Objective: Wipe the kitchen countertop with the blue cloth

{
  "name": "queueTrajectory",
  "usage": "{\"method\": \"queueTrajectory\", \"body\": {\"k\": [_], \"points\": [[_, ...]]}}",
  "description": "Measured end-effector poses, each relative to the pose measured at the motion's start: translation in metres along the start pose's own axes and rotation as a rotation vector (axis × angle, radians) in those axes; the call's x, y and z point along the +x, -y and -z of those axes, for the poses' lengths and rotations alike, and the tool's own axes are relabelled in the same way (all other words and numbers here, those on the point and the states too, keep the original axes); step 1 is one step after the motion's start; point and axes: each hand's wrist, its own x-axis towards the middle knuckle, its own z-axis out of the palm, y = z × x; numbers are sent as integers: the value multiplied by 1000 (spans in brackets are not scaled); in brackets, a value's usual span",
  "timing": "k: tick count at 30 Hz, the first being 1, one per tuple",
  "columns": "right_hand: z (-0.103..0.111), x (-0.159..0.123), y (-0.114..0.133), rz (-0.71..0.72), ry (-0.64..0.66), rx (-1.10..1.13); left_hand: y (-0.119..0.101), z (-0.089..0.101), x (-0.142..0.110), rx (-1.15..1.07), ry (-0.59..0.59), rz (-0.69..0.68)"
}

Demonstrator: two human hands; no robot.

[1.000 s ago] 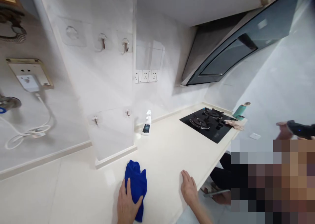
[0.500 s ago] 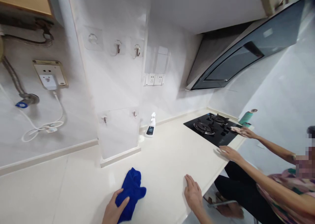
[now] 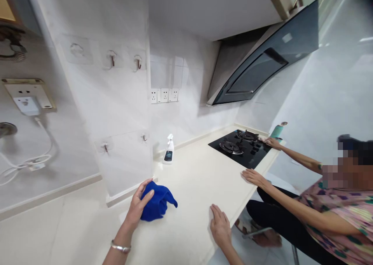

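Observation:
My left hand (image 3: 139, 204), with a silver bangle at its wrist, grips a crumpled blue cloth (image 3: 157, 203) between thumb and fingers. The cloth lies on the pale countertop (image 3: 189, 187), close to the foot of the wall column. Flat near the counter's front edge rests my right hand (image 3: 220, 225), fingers stretched out and holding nothing. Behind the cloth, a white spray bottle (image 3: 168, 152) with a dark label stands upright by the wall.
At the right, a seated person (image 3: 326, 214) has one hand on the counter edge and the other with a pale cloth on the black gas hob (image 3: 240, 148). A range hood (image 3: 262, 70) hangs above. A green canister (image 3: 276, 131) stands in the far corner.
My left hand has slid the blue cloth away from me toward the column's base, and the cloth is bunched differently. The co-worker's wiping hand has moved farther back. My view has turned right.

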Motion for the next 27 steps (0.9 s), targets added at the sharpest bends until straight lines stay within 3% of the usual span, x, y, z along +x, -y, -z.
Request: {"method": "queueTrajectory", "body": {"k": [3, 5, 7, 10, 12, 15, 18, 22, 27], "points": [[1, 0, 1, -9, -9, 23, 16, 40, -7, 289, 227, 122], [3, 0, 2, -21, -2, 45, 33, 73, -16, 700, 364, 264], [5, 0, 2, -31, 5, 58, 50, 101, -26, 1083, 336, 414], [6, -1, 2, -28, 11, 59, 71, 113, -39, 1241, 243, 430], [6, -1, 0, -23, 12, 54, 88, 97, -45, 1203, 196, 299], [6, -3, -2, -7, 17, 54, 123, 52, -54, 1173, 69, -2], [6, -4, -4, 9, 27, 57, 155, 11, -63, 1286, 73, -213], [9, -4, -3, 7, 18, 55, 173, -19, -66, 1334, 89, -278], [14, -3, 1, -1, 24, 73, 179, -59, -57, 1240, 145, -249]]}}
